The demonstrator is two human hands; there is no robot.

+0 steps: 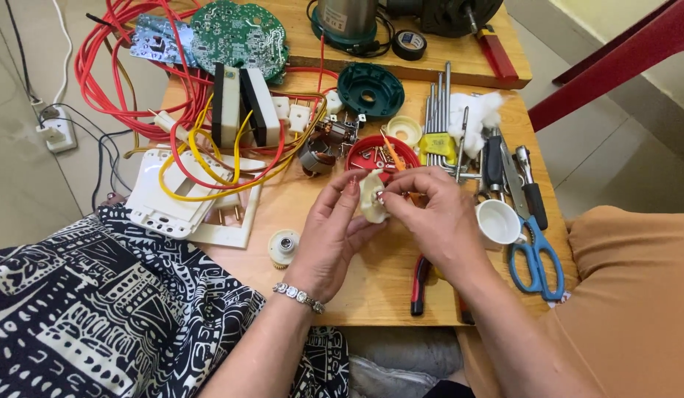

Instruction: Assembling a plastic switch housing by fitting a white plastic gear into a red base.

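Hands meet over the table (pixel 371 287): left hand (pixel 328 232) pinches the cream plastic piece (pixel 370 197) from its left, right hand (pixel 430 214) fingertips pinching its right edge, equally near

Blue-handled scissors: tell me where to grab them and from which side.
Take the scissors by the blue finger loops, coming from the near table edge beside the right hand. The loops lie nearest the person and uncovered. The blades point away, toward the crowded screwdrivers and white cup, so the far end is harder to reach.
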